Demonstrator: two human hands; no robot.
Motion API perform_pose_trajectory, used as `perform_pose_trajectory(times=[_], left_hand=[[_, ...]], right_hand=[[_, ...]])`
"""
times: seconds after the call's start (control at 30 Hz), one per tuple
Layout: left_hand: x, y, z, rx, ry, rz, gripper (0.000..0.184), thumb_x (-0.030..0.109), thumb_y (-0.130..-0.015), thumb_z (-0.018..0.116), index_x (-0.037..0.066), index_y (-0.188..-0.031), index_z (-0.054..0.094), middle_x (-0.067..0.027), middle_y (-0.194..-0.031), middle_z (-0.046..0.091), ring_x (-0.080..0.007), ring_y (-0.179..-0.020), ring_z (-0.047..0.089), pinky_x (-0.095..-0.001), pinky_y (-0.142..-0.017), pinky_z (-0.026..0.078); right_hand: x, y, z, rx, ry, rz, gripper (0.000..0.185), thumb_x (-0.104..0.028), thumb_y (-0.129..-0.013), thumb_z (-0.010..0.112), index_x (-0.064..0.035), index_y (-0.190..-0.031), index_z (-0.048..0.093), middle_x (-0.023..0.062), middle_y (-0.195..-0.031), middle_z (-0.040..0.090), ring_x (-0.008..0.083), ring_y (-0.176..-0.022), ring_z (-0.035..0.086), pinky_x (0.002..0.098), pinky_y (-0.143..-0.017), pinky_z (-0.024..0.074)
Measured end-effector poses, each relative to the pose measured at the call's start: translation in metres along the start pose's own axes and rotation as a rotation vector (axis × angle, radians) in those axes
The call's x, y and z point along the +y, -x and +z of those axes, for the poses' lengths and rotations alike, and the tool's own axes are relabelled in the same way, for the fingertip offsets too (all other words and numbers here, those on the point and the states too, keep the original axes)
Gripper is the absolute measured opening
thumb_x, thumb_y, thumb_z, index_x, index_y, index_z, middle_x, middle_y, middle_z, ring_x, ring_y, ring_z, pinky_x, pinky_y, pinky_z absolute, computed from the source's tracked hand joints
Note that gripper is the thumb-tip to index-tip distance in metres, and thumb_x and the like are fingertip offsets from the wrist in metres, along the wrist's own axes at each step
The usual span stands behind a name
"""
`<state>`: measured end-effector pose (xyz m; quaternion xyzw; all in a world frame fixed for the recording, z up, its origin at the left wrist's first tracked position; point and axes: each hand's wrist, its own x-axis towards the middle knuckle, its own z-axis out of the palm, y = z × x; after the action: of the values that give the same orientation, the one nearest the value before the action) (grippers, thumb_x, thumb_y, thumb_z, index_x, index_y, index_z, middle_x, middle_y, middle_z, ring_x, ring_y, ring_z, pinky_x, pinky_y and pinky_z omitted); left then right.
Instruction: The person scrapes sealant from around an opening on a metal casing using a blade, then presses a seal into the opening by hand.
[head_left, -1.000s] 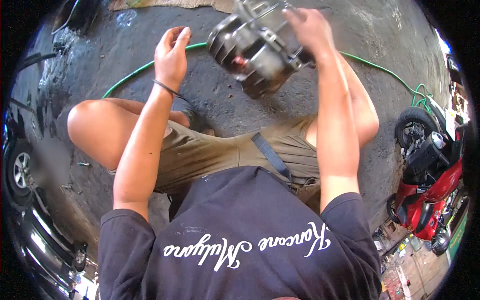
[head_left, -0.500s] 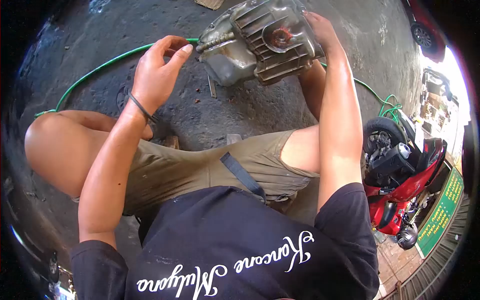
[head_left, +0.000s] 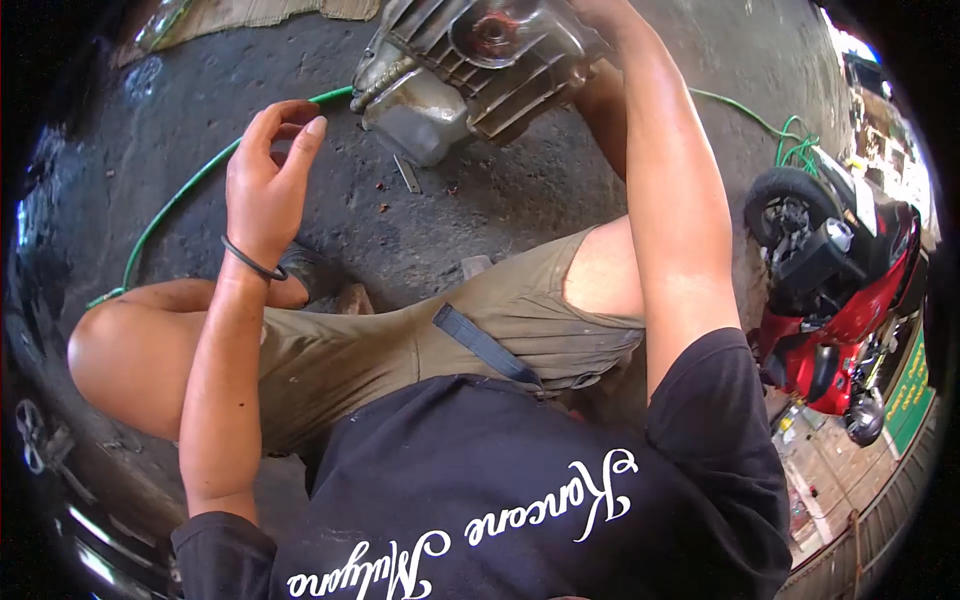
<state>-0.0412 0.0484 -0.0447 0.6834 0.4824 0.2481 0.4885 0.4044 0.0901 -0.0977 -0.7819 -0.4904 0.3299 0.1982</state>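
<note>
One metal casing [head_left: 475, 85] is in front of me at the top of the view, its upper edge cut off, its finned face turned my way with a red-stained round recess [head_left: 493, 33] in it. A second ago it was a blur at another tilt; now the ribs read clearly. My right hand [head_left: 600, 18] is closed on its right edge, fingers mostly hidden. I cannot tell whether the casing touches the floor.

My left hand [head_left: 268, 185] is loosely open to the left of the casing, fingers bent, thumb apart from them. Half a second ago its thumb was just beside the metal; now the gap is wider. A black wristband [head_left: 250, 258] circles that wrist.

On the dark floor [head_left: 480, 215] below the casing lies a thin metal strip [head_left: 407, 174]. A green hose [head_left: 190, 185] runs behind the casing. More cardboard [head_left: 255, 15] shows at the upper left than half a second ago. Well apart on the right is a red motorcycle [head_left: 820, 385].
</note>
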Motion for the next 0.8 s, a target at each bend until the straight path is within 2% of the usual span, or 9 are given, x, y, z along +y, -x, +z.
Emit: perform_pose_trajectory(times=[0.1,0.3,0.4,0.43,0.53,0.57,0.67,0.7,0.8], left_hand=[[0.011,0.004,0.008,-0.019,-0.079,0.082,0.029,0.018,-0.096,0.072,-0.001,-0.117,0.068,-0.0093,-0.105,0.069,-0.0177,-0.095,0.066,-0.0309,-0.083,0.053],[0.037,0.012,0.022,-0.083,-0.265,0.290,0.041,0.014,-0.091,0.073,0.004,-0.129,0.063,-0.0145,-0.122,0.064,-0.0292,-0.109,0.064,-0.0378,-0.092,0.051],[0.050,0.017,0.027,-0.114,-0.389,0.424,0.044,0.014,-0.089,0.074,0.005,-0.131,0.063,-0.0158,-0.121,0.064,-0.0317,-0.110,0.062,-0.0395,-0.094,0.051],[0.052,0.018,0.029,-0.113,-0.449,0.509,0.052,0.013,-0.088,0.074,0.005,-0.138,0.059,-0.0146,-0.119,0.066,-0.0290,-0.106,0.065,-0.0394,-0.092,0.051],[0.071,0.022,0.031,-0.197,-0.524,0.484,0.056,0.014,-0.088,0.073,0.005,-0.141,0.058,-0.0149,-0.114,0.067,-0.0299,-0.101,0.064,-0.0394,-0.092,0.051],[0.074,0.022,0.034,-0.172,-0.553,0.512,0.060,0.012,-0.086,0.072,0.008,-0.144,0.056,-0.0142,-0.106,0.067,-0.0305,-0.095,0.062,-0.0394,-0.090,0.050],[0.081,0.016,0.038,-0.170,-0.588,0.509,0.064,0.009,-0.084,0.070,0.011,-0.146,0.055,-0.0130,-0.100,0.066,-0.0304,-0.094,0.062,-0.0400,-0.089,0.050],[0.078,0.012,0.040,-0.145,-0.608,0.566,0.064,0.009,-0.080,0.069,0.014,-0.143,0.056,-0.0094,-0.092,0.065,-0.0304,-0.090,0.061,-0.0409,-0.081,0.052],[0.081,0.005,0.043,-0.159,-0.592,0.546,0.065,0.009,-0.080,0.068,0.016,-0.143,0.056,-0.0097,-0.084,0.063,-0.0310,-0.084,0.062,-0.0423,-0.077,0.053]], right_hand=[[0.001,0.006,0.006,0.010,-0.030,0.050,0.037,-0.037,-0.103,0.059,-0.0042,-0.103,0.075,0.0084,-0.081,0.072,0.0167,-0.071,0.061,0.0385,-0.068,0.0508],[-0.004,0.013,0.017,0.076,0.047,-0.027,0.039,-0.041,-0.102,0.060,-0.0044,-0.102,0.075,0.0133,-0.081,0.072,0.0209,-0.072,0.063,0.0398,-0.069,0.0507],[-0.018,0.022,0.016,0.079,0.038,-0.026,0.040,-0.042,-0.101,0.061,-0.0040,-0.101,0.075,0.0128,-0.078,0.071,0.0209,-0.071,0.063,0.0403,-0.069,0.0501],[-0.023,0.028,0.016,0.084,0.031,-0.026,0.040,-0.042,-0.101,0.061,-0.0041,-0.101,0.075,0.0124,-0.077,0.070,0.0205,-0.071,0.062,0.0401,-0.069,0.0497],[-0.036,0.039,0.016,0.076,-0.003,-0.011,0.040,-0.041,-0.101,0.061,-0.0042,-0.101,0.075,0.0115,-0.076,0.069,0.0199,-0.071,0.061,0.0395,-0.068,0.0490],[-0.038,0.041,0.016,0.065,-0.016,0.006,0.040,-0.041,-0.100,0.061,-0.0043,-0.101,0.075,0.0110,-0.075,0.069,0.0196,-0.070,0.061,0.0391,-0.068,0.0487],[-0.039,0.042,0.017,0.079,0.004,-0.018,0.039,-0.041,-0.100,0.061,-0.0049,-0.101,0.075,0.0096,-0.075,0.069,0.0186,-0.070,0.061,0.0389,-0.067,0.0485],[-0.038,0.042,0.018,0.079,0.002,-0.019,0.039,-0.041,-0.100,0.061,-0.0049,-0.101,0.075,0.0096,-0.075,0.069,0.0186,-0.070,0.061,0.0389,-0.067,0.0485],[-0.041,0.044,0.018,0.101,0.013,-0.027,0.038,-0.040,-0.100,0.061,-0.0050,-0.100,0.075,0.0093,-0.074,0.068,0.0184,-0.070,0.061,0.0387,-0.067,0.0483]])
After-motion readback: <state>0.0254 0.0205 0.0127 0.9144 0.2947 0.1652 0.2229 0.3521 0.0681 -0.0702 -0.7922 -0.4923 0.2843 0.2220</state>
